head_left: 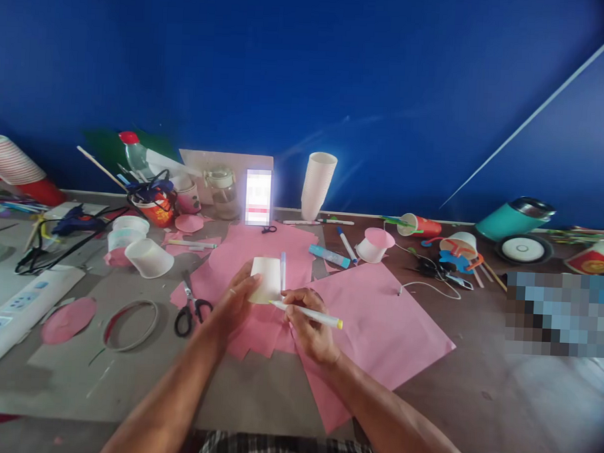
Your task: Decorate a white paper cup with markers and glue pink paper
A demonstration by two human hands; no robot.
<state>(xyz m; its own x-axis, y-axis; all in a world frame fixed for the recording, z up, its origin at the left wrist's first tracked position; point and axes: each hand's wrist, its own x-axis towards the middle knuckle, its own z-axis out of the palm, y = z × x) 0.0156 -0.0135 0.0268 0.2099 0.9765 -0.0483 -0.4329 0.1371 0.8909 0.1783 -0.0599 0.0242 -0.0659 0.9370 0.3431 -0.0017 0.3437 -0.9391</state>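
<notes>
My left hand (233, 302) holds a white paper cup (265, 279) upside down on the pink paper (372, 323) at the table's middle. My right hand (310, 324) grips a white marker with a yellow cap (311, 313), its tip touching the cup's lower edge. The marker lies nearly level, cap end pointing right. Black-handled scissors (191, 308) lie just left of my left hand. A thin blue pen (283, 271) rests right behind the cup.
A stack of white cups (318, 185) and a lit phone (258, 196) stand at the back. Loose cups (148, 258), a blue marker (329, 256), pink discs (68, 319), a ring (130, 324), a power strip (13, 311) and a teal flask (515, 219) lie around.
</notes>
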